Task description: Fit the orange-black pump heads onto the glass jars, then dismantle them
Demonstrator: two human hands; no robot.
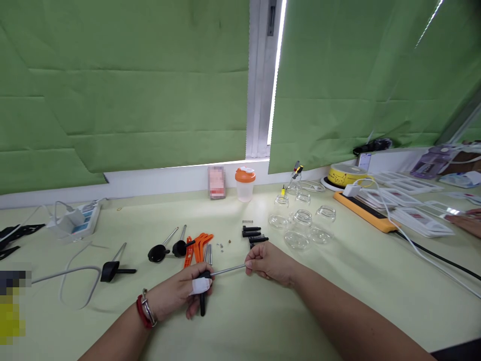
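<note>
My left hand (193, 291), with white tape on a finger, is closed around a black cap with a side handle (203, 303). A thin metal rod (229, 270) runs from this cap to the right. The fingers of my right hand (268, 261) pinch the rod's far end. Three similar black caps with rods, one of them a black cap (109, 271), lie to the left. Just beyond my hands are orange plastic parts (199, 248), short metal pins (209, 254) and tiny loose pieces (221, 247). Black rod-like parts (251, 231) and a spring (247, 221) lie past my right hand.
Several clear glass jars (302, 216) stand right of centre. An orange-lidded cup (245, 189) is by the wall. A white power strip (88, 220) sits left, an orange power strip (364, 213) right, both with cables. Another person's hand (468, 222) shows at the right edge.
</note>
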